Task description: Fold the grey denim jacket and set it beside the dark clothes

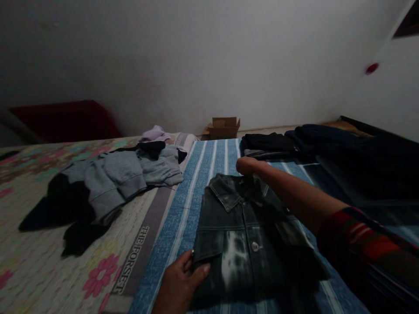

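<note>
A dark denim jacket (248,235) lies folded, collar away from me, on a blue striped sheet (209,174). My left hand (180,283) pinches the jacket's near left corner between thumb and fingers. My right hand (247,165) reaches across the jacket and rests closed at the far edge of the collar; whether it grips the cloth is hidden. My right sleeve is striped red.
A heap of grey and black clothes (111,183) lies to the left on a floral bedcover (39,244). Dark folded garments (268,144) and a dark pile (360,152) sit at the far right. A cardboard box (224,127) stands by the wall.
</note>
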A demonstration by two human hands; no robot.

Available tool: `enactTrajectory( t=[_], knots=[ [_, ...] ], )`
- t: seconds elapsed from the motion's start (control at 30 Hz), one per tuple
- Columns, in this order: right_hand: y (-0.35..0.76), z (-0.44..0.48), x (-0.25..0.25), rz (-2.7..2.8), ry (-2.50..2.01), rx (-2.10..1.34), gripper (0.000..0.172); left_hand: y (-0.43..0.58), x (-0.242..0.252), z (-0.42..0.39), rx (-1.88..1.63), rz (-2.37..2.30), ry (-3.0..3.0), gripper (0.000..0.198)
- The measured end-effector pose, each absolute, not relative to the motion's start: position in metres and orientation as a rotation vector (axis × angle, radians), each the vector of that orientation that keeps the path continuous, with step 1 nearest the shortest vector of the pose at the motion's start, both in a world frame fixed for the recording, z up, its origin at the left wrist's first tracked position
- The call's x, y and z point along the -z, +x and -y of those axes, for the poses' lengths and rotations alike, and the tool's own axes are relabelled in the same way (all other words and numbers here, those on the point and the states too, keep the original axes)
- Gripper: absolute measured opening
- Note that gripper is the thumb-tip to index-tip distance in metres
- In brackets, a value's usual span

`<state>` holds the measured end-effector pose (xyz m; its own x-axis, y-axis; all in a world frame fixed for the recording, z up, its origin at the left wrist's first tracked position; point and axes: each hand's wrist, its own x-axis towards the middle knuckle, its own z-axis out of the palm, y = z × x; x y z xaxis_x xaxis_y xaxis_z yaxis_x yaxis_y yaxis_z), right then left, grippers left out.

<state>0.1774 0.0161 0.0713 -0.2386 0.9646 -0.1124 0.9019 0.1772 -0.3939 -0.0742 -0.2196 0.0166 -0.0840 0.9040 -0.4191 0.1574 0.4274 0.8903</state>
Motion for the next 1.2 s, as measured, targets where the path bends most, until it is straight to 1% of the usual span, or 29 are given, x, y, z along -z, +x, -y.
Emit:
enactTrajectory(
  t=[0.07, 0.13, 0.23, 0.3, 0.37, 0.4, 0.47, 0.57, 0.67, 0.73, 0.83, 0.97, 1.03, 1.2],
  knots=[
    [0.179, -0.006, -0.062, 2.282, -1.888, -0.504, 0.027, -0.077, -0.009, 0.221, -0.824, -1.617, 1.073, 0.041],
    [0.182, 0.012, -0.060, 2.280, -1.911, -0.407, 0.021, -0.082, -0.004, 0.225, -0.825, -1.743, 1.208, 0.041],
    [0.185, 0.053, -0.063, 2.283, -1.852, -0.264, 0.022, -0.084, -0.003, 0.228, -0.910, -1.899, 1.626, 0.038],
    [0.182, 0.087, -0.061, 2.298, -1.800, -0.212, 0.022, -0.073, -0.010, 0.224, -1.004, -1.827, 1.991, 0.033],
    [0.177, 0.119, -0.052, 2.300, -1.720, -0.136, 0.022, -0.051, -0.020, 0.215, -1.013, -1.637, 2.278, 0.027],
    [0.174, 0.132, -0.046, 2.289, -1.682, -0.104, 0.023, -0.037, -0.025, 0.209, -0.988, -1.544, 2.395, 0.025],
    [0.169, 0.153, -0.030, 2.254, -1.627, -0.066, 0.025, -0.009, -0.034, 0.195, -0.778, -1.434, 2.554, 0.025],
    [0.168, 0.168, -0.003, 2.200, -1.564, -0.067, 0.023, 0.020, -0.035, 0.180, -0.391, -1.464, 2.606, 0.026],
    [0.170, 0.170, 0.014, 2.125, -1.540, -0.085, 0.023, 0.028, -0.024, 0.176, -0.208, -1.544, 2.582, 0.027],
    [0.170, 0.171, 0.014, 2.110, -1.595, -0.064, 0.024, 0.025, -0.016, 0.177, -0.207, -1.579, 2.588, 0.028],
    [0.166, 0.170, -0.004, 2.182, -1.766, -0.064, 0.024, 0.021, -0.007, 0.180, -0.246, -1.588, 2.617, 0.030],
    [0.156, 0.157, -0.040, 2.275, -2.029, -0.204, 0.027, 0.020, -0.006, 0.181, -0.266, -1.568, 2.619, 0.031],
    [0.152, 0.146, -0.051, 2.306, -2.084, -0.261, 0.027, 0.021, -0.007, 0.181, -0.281, -1.563, 2.606, 0.032],
    [0.148, 0.124, -0.050, 2.326, -2.121, -0.327, 0.026, 0.021, -0.006, 0.183, -0.312, -1.554, 2.617, 0.031]
  ],
)
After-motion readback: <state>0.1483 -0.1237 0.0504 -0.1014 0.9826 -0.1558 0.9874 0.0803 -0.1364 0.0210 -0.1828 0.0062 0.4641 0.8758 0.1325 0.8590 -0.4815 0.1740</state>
